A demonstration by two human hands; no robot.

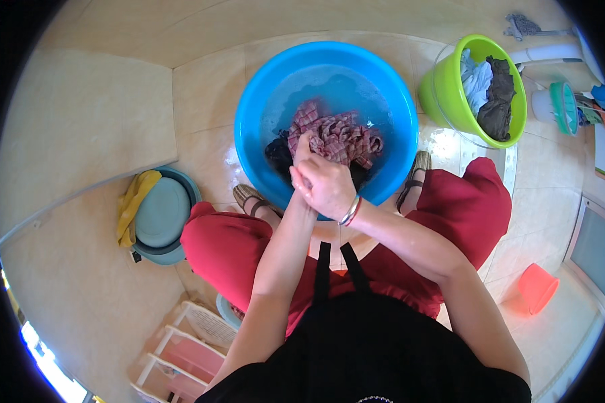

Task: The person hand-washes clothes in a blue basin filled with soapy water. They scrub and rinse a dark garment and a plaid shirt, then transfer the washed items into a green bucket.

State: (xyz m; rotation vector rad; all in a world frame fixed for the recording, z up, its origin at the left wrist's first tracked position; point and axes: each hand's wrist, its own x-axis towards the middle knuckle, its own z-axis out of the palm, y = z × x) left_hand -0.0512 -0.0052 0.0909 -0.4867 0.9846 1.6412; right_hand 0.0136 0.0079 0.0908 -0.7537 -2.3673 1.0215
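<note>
Plaid cloth [336, 134] in blue basin [247, 127], 12 o'clock from view centre. Right hand [328, 183] curled round left hand [304, 149]; left's grip blocked, can't tell. Green bucket [444, 91] at 2, coral tub [538, 290] at 4, stacked basins [160, 218] at 9.

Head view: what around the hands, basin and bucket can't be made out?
All in the head view:
Left hand: partly hidden by the right hand.
Dark cloth: partly covered by the plaid cloth.
Basin: bottom hidden by cloudy water and cloth.
Bucket: lower contents hidden by upper clothes.
</note>
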